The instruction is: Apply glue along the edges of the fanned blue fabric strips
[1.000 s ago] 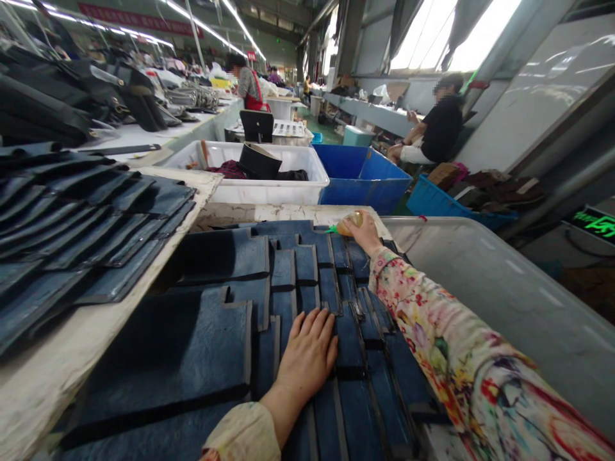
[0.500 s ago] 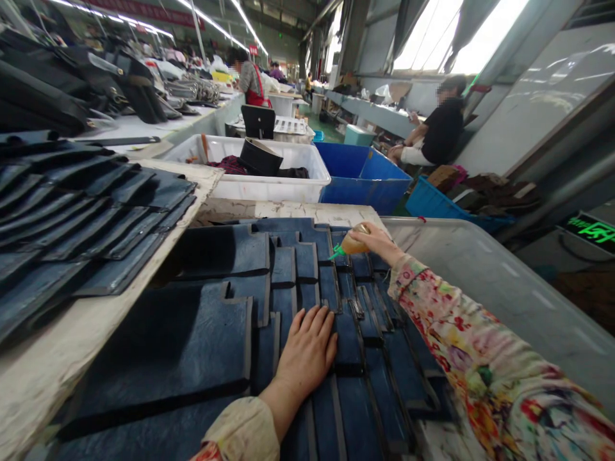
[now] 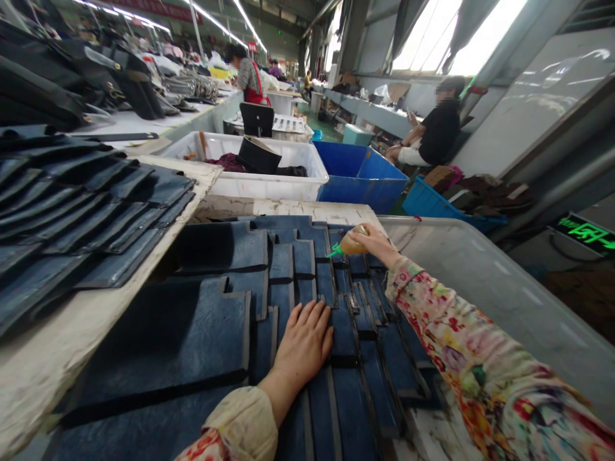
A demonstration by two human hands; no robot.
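Observation:
Overlapping dark blue panels with grey edge strips cover the work surface in front of me. My left hand lies flat on them, fingers stretched forward and holding nothing. Farther up and to the right, my right hand is wrapped round a squeeze bottle of amber liquid with a green nozzle. The bottle is tilted, its tip pointing left and down close to a panel's edge strip; whether it touches I cannot tell. Some strips near the right hand look wet and shiny.
More blue panels are layered on the left board. Behind the work surface stand a white bin with dark pieces and a blue bin. A pale translucent tub borders the right side. Two people are farther off.
The view has shifted very slightly. My left hand stays flat on the panels, and my right hand keeps the bottle at nearly the same place along the strip.

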